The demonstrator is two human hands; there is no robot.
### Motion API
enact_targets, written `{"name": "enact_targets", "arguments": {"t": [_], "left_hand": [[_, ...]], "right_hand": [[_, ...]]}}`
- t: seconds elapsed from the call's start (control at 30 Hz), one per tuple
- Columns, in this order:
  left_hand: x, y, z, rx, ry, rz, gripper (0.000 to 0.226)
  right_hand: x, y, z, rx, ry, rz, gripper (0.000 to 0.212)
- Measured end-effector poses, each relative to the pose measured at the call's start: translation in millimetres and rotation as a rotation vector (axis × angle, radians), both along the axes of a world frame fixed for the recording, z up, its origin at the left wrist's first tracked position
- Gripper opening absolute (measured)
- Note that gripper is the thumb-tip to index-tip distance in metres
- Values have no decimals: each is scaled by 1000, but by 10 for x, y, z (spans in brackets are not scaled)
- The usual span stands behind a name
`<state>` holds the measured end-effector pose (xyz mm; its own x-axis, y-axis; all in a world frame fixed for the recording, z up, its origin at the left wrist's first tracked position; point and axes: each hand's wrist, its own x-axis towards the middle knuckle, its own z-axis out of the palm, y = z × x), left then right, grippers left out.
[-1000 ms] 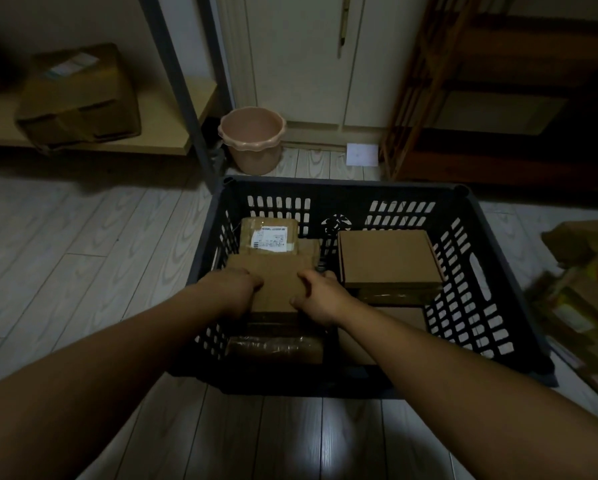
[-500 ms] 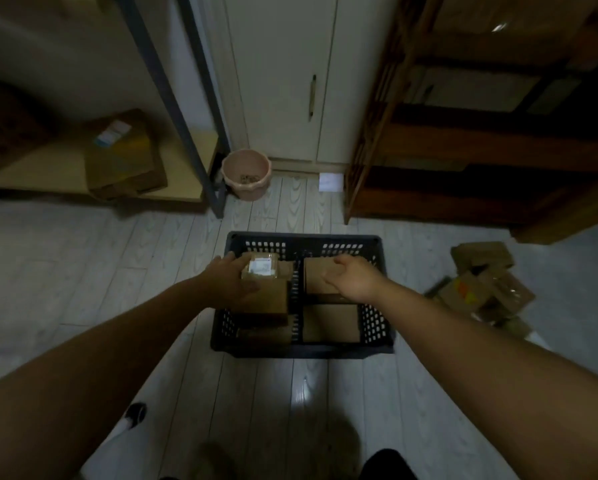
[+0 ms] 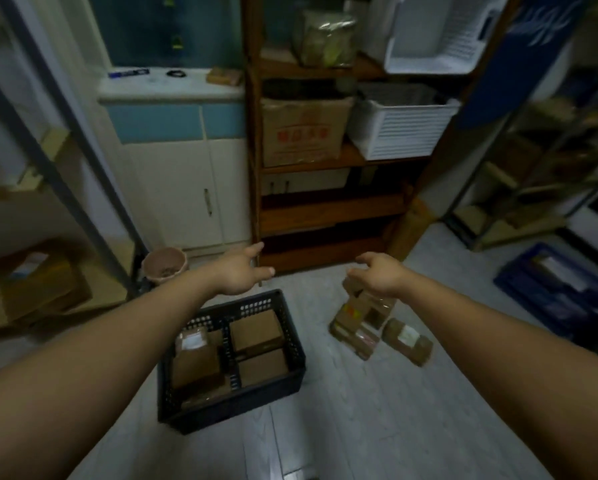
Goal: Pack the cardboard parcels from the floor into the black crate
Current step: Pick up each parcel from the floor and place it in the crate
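While left hand [image 3: 236,273] and right hand [image 3: 377,276] hang spread, empty, parcels [image 3: 355,336] beside crate [image 3: 235,410] look stiff, light: grip opposite sides.

2 bare forearms [image 3: 124,344], bare hands [image 3: 239,274]

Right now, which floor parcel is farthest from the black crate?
The tape-wrapped parcel with the white label, rightmost of them; the rest lie closer.

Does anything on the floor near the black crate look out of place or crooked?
A heap of cardboard parcels lies on the floor right of the black crate, tumbled at mixed angles, not yet packed. The parcels inside the crate sit flat and tidy.
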<state>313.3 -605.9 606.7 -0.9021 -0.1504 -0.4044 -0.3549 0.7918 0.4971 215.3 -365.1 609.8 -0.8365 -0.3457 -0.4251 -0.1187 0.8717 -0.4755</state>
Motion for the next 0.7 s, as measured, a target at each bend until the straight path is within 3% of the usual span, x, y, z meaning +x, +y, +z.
{"name": "enact_targets", "arguments": {"t": [0.37,0.57,0.7], "left_hand": [[-585,1927,619,-65,29,-186,71],[-952,3171,518,-11,28,-187,71],[-1183,3651,379,-33,-44,-223,73]], "right_hand": [[-18,2151,493,33,99,-111,57],[-308,3557,466,80,54,-122,58],[-583,4002,368,103,20,-120,58]]}}
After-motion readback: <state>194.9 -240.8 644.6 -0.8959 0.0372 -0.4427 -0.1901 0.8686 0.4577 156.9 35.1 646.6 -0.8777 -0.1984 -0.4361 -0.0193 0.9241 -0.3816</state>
